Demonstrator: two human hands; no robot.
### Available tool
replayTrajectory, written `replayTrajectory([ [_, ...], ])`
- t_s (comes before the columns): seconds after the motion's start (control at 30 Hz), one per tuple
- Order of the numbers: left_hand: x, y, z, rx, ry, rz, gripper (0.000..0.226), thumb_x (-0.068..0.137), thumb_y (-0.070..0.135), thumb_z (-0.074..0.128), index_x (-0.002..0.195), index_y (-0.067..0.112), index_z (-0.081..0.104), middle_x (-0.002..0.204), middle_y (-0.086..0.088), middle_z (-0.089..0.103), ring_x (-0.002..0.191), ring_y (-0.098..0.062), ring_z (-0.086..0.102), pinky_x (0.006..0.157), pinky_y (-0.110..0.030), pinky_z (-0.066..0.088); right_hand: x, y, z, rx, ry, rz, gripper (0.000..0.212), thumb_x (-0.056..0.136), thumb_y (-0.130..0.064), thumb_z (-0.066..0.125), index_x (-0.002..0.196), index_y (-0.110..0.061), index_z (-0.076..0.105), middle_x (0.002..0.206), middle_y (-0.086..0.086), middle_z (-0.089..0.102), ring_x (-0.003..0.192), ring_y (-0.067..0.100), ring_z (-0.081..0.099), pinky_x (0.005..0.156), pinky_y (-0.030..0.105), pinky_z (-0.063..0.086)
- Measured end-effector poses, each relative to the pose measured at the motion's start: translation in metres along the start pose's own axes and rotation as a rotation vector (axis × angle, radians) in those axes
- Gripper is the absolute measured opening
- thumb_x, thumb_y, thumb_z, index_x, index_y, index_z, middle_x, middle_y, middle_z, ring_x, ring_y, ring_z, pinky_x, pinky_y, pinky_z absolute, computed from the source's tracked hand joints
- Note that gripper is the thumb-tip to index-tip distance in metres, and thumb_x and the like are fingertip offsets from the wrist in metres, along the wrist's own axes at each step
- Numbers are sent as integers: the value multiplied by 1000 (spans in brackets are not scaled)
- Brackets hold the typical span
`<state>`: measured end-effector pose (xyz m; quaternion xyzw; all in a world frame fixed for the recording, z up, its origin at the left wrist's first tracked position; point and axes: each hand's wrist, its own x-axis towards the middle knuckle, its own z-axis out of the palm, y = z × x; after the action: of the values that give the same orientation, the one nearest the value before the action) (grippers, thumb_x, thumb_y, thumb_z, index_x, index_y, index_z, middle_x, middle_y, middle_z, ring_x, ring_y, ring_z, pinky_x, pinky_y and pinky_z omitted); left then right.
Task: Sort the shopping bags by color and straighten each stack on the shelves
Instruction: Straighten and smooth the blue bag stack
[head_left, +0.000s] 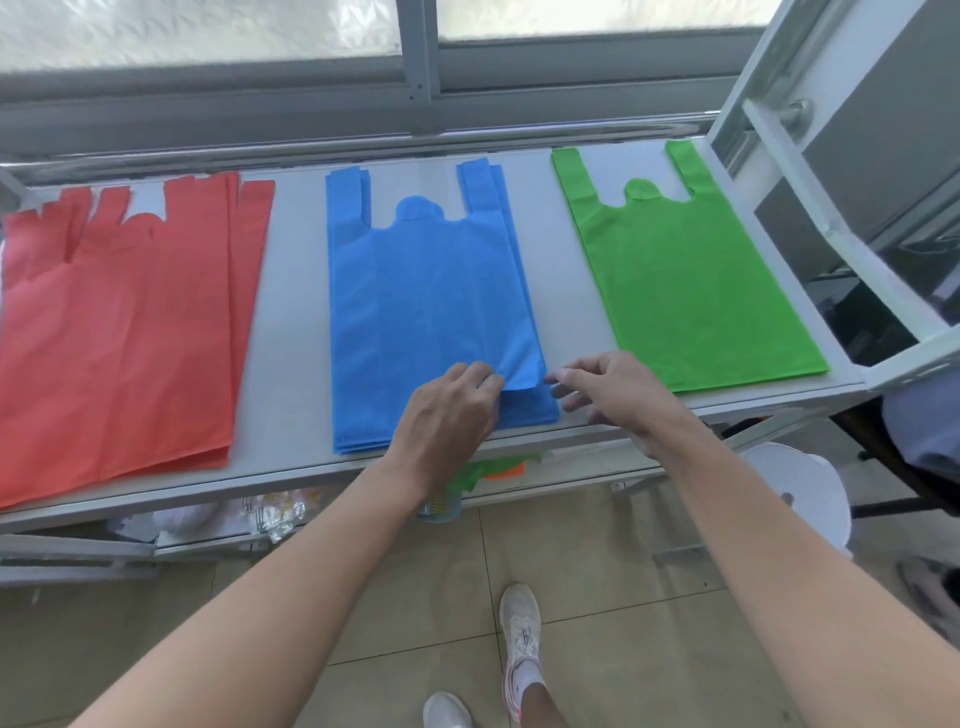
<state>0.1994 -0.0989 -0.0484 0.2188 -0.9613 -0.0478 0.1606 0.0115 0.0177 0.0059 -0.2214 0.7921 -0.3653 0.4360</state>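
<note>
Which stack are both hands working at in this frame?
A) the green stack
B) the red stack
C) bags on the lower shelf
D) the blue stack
D: the left hand and right hand both sit at the near right corner of the blue stack, where the top bag's corner is lifted.

Things around the work place

Far beyond the hands runs a grey window frame. Below the hands lies a beige tiled floor with two white sneakers. To their right stands a round white stool.
</note>
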Motion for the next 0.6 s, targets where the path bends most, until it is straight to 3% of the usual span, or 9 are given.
replayTrajectory([
  [0.17,-3,-4,-18,-249,-92,-191,43,87,12,62,130,19,62,115,7,69,107,-20,64,72,-41,57,2,1,-2,183,-49,38,15,103,-16,61,113,-9,69,95,6,81,91,16,78,74,27,59],
  [0.27,-4,-3,-20,-353,-80,-270,34,90,20,63,123,29,64,117,19,69,106,-9,64,80,-36,56,4,2,-2,86,-12,-3,12,101,-12,63,111,-9,69,93,5,81,88,16,78,80,30,62],
  [0.37,-3,-1,-17,-360,-38,-313,22,102,30,59,123,27,67,117,17,70,103,-11,66,78,-34,53,5,2,0,-45,56,-49,11,96,-9,66,106,-10,72,92,6,80,84,14,79,81,31,64],
  [0.47,-3,-2,-13,-380,-30,-345,25,107,38,53,122,26,68,115,15,72,101,-11,67,75,-29,46,4,1,4,-51,51,-43,12,94,-8,70,105,-7,72,90,10,79,82,17,79,79,32,65],
  [0.6,-2,-2,-16,-452,-36,-413,26,108,38,50,120,26,70,114,14,73,101,-14,67,81,-37,52,3,3,8,-58,124,-36,17,94,-9,69,110,-8,72,94,6,77,86,20,78,83,35,64],
])
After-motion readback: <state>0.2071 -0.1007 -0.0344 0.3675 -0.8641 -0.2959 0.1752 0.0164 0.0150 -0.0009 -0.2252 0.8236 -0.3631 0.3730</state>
